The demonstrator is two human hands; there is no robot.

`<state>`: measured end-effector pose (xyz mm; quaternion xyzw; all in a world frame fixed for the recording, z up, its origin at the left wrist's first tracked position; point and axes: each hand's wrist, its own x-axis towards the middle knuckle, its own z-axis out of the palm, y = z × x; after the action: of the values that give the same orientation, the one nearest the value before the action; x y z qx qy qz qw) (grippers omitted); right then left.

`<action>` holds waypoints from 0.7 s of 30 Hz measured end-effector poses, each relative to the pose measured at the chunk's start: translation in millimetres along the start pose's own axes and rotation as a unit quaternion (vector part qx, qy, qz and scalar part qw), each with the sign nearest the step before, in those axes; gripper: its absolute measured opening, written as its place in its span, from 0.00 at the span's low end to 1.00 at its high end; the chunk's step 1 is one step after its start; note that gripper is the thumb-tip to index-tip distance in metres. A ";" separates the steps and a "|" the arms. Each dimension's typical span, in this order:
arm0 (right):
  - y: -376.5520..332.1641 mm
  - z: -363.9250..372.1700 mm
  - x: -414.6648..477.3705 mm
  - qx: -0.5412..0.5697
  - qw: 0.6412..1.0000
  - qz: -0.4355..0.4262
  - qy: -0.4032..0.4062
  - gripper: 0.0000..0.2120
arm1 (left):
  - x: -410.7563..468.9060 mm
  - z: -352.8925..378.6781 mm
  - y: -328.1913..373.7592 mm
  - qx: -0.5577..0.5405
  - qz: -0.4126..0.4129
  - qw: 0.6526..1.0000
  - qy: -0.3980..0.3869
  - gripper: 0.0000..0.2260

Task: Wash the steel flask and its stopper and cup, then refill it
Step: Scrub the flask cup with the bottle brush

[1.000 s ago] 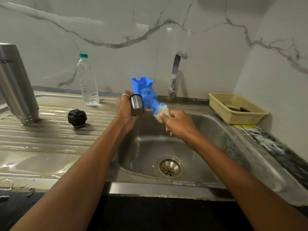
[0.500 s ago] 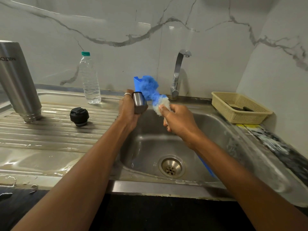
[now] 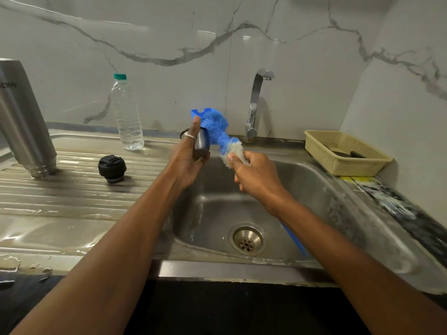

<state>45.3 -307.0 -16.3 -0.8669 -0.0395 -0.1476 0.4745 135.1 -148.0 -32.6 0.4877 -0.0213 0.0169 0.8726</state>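
Two bare forearms are reaching in over the sink's front rim, above its one round drain. Over the basin's left edge the left hand is gripping the single steel cup, fingers wrapping it, thumb pointing up. The right hand is clasping the one bottle brush at its white bristles; the blue bristles are touching the cup's right side, and whether they are going inside I cannot tell. On the wet drainboard to the left, one black stopper is sitting alone, and one steel flask is standing mouth-down to its left, well apart from the cup. Farther back, one clear plastic bottle is standing upright, one blue holder is peeking out behind the brush, one tap is rising by the wall, and one cream basket is resting at the right
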 end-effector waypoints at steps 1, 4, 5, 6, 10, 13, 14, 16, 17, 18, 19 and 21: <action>-1.1 -0.5 0.2 0.006 1.000 -0.003 0.003 0.15 | -0.1 -1.0 -0.1 -0.003 0.006 1.000 0.009 0.25; -4.1 1.5 0.2 0.011 1.000 -0.021 0.004 0.14 | 0.3 -0.9 -3.3 -0.038 0.017 0.999 0.029 0.27; -3.5 3.4 0.5 0.004 1.000 -0.022 0.002 0.14 | 0.4 -0.6 -3.7 -0.049 0.017 0.998 0.031 0.26; -1.8 4.7 1.4 -0.006 1.000 -0.017 0.000 0.15 | -0.4 0.3 -3.0 -0.056 0.012 0.998 0.028 0.25; 6.1 -2.2 4.5 -0.033 0.999 0.006 0.003 0.16 | -2.4 4.3 -0.1 -0.072 -0.031 0.997 0.024 0.25; 0.1 -5.3 4.5 -0.009 1.000 -0.012 0.011 0.14 | -3.1 7.9 -1.2 -0.070 -0.042 0.997 0.015 0.26; -1.0 -4.0 4.9 -0.013 1.000 -0.016 0.009 0.14 | -3.9 8.7 -1.5 -0.067 -0.041 0.997 0.013 0.26; 0.8 -1.4 5.3 -0.030 1.000 -0.003 0.002 0.15 | -5.2 8.6 0.3 -0.057 -0.031 0.998 0.009 0.27; 2.8 -1.3 5.1 -0.042 0.999 0.006 -0.001 0.16 | -5.2 8.0 1.6 -0.052 -0.024 0.998 0.007 0.27; 4.7 -2.0 4.5 -0.052 0.999 0.013 -0.003 0.16 | -5.5 7.5 2.4 -0.047 -0.018 0.999 0.004 0.27; 6.3 -2.8 4.3 -0.055 0.998 0.014 -0.002 0.17 | -5.6 7.4 2.1 -0.041 -0.012 0.999 0.003 0.27; 4.8 -4.6 3.9 -0.038 0.999 0.004 0.004 0.16 | -4.2 6.5 0.8 -0.041 -0.007 0.999 0.011 0.24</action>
<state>49.0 -313.7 -16.7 -0.8840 -0.0283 -0.1501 0.4417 130.7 -153.2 -28.7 0.4510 -0.0090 0.0148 0.8923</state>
